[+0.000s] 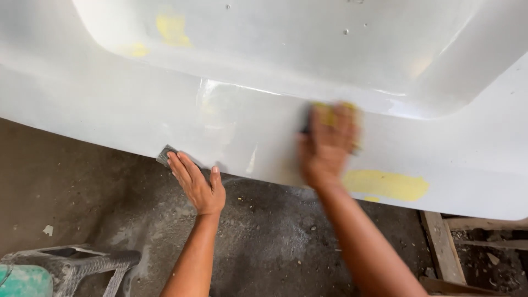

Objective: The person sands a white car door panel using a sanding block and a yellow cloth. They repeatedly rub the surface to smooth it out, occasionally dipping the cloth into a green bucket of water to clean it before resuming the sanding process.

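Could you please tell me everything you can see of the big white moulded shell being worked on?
The white moulded shell is glossy and smooth, with a rounded recess above a broad flange. Yellow filler patches dot it. Its lower edge overhangs the dusty floor. The left hand presses its edge; the blurred right hand rests on the flange.

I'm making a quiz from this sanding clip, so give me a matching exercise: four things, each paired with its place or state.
Things:
1. left hand
2. right hand
3. yellow filler patch
4. grey stool

Places or states:
A. blurred, pressing a yellow pad on the white panel
B. on the floor, lower left
C. at the panel's lower edge, beside a grey scrap
D. right of the blurred hand

Pairs: 1-C, 2-A, 3-D, 4-B
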